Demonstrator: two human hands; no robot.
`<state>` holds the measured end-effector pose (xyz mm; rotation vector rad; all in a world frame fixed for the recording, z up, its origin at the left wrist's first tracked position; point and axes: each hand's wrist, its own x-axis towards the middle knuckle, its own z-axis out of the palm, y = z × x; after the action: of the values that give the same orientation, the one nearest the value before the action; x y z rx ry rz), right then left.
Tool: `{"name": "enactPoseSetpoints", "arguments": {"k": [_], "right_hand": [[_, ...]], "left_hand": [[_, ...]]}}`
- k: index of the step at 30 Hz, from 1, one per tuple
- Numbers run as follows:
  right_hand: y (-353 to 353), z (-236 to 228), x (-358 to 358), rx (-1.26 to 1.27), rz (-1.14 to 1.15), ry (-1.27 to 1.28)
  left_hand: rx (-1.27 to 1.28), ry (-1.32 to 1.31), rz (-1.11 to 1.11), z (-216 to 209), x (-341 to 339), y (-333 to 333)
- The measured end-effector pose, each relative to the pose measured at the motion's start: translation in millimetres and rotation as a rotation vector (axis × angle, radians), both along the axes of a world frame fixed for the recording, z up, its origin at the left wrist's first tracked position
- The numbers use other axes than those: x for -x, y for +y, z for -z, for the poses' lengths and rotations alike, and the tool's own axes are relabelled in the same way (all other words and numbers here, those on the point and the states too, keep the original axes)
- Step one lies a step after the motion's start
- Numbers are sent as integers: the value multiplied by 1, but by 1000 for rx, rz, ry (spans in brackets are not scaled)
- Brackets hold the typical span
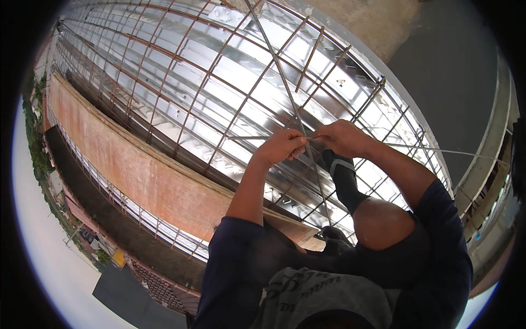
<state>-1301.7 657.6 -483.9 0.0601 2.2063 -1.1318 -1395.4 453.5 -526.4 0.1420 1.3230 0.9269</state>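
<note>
Both of my hands are closed in pinches close together, above the mesh and beside a long diagonal steel bar point(282, 74) that passes between them. My left hand point(280, 147) grips a thin steel rod point(246, 137), whose end sticks out to the left. Just to the right, my right hand point(344, 138) pinches what looks like the same rod, which runs on past my wrist toward the right edge wall. The fingertips almost meet where rod and bar cross; whether they touch there is hidden. Underneath lies a rusty rebar mesh point(210, 73) over shiny corrugated metal decking point(224, 101).
My boots point(344, 178) stand on the mesh and decking. A weathered plywood board point(126, 142) lines the left side, with a drop, roofs and greenery beyond it. A grey concrete surface point(444, 71) lies at the upper right, next to a curved ledge point(490, 131).
</note>
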Motion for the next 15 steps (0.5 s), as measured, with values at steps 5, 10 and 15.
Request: {"name": "enactPoseSetpoints", "arguments": {"k": [5,10,15], "right_hand": [[22,56,-16,-219,239,96],[35,88,-14,-400,266,-13],[30,137,-21,-244,329,40]], "left_hand": [[139,219,-224,15,-2,18],[184,343,-465,44,9,3],[211,593,-319,52,16,1]]}}
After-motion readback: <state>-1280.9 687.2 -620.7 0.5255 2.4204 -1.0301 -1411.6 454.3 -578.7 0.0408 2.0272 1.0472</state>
